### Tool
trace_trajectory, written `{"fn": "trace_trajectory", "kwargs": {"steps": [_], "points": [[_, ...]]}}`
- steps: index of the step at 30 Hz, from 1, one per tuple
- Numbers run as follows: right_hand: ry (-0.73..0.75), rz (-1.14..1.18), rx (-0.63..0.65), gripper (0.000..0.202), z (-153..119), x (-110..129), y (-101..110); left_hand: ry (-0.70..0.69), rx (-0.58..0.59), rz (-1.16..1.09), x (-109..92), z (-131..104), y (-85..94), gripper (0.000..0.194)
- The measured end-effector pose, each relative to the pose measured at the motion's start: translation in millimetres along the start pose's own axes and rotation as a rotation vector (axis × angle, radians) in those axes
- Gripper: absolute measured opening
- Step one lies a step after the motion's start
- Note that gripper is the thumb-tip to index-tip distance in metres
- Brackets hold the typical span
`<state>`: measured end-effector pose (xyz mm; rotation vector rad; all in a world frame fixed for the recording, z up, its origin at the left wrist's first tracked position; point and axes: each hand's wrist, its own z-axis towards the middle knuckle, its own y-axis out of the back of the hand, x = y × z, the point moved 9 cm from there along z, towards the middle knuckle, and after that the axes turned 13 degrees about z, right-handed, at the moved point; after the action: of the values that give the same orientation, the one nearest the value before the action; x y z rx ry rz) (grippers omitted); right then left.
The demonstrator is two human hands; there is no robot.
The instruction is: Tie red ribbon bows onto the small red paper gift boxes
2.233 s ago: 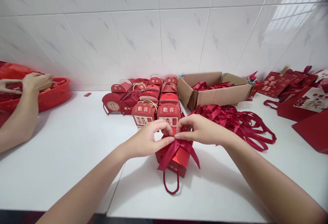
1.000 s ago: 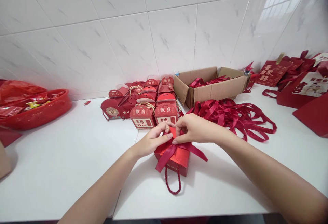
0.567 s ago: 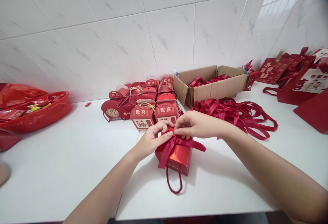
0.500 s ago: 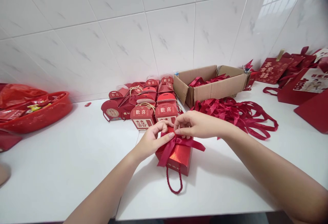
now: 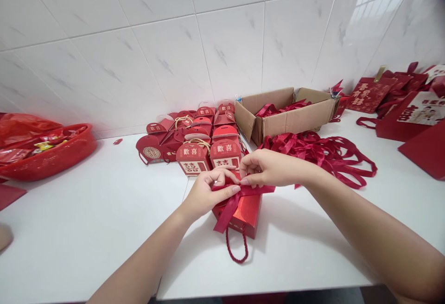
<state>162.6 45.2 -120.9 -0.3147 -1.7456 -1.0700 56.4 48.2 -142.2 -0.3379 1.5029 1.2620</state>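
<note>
A shiny red gift box stands on the white table in front of me, with a twisted dark-red cord handle hanging from its near side. Across its top lies a dark-red satin ribbon, one tail over the near edge and another toward the right. My left hand pinches the ribbon at the middle of the box, thumb and index finger together. From the right, my right hand pinches ribbon at the same spot, its fingertips almost touching the left thumb. The exact knot is partly hidden by my fingers.
Behind the box stand several red gift boxes. A cardboard box holds ribbon, with loose ribbons before it. A red basin with wrapped sweets is at left; red gift bags are at right.
Both hands have stayed at the ribbon, my right hand shifting slightly to the right. The ribbon around the fingertips has changed shape a little. The gift box has hardly moved.
</note>
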Motion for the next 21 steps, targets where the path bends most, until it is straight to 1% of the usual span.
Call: {"fn": "trace_trajectory", "kwargs": {"steps": [5, 10, 17, 21], "points": [[-0.009, 0.045, 0.026, 0.012, -0.9, -0.3, -1.7, 0.034, 0.015, 0.013, 4.4, 0.3, -1.1, 0.053], [-0.016, 0.103, 0.014, 0.008, -0.9, -0.4, -0.6, 0.042, 0.02, 0.036, 5.1, 0.9, -1.9, 0.053], [-0.022, 0.088, 0.016, 0.007, -1.8, 1.3, 0.7, -0.012, 0.06, 0.045, 4.9, 0.4, -4.0, 0.05], [-0.02, 0.059, 0.014, 0.006, -4.0, 4.2, 0.5, -0.043, 0.059, 0.035, 2.7, 1.1, -3.6, 0.051]]}}
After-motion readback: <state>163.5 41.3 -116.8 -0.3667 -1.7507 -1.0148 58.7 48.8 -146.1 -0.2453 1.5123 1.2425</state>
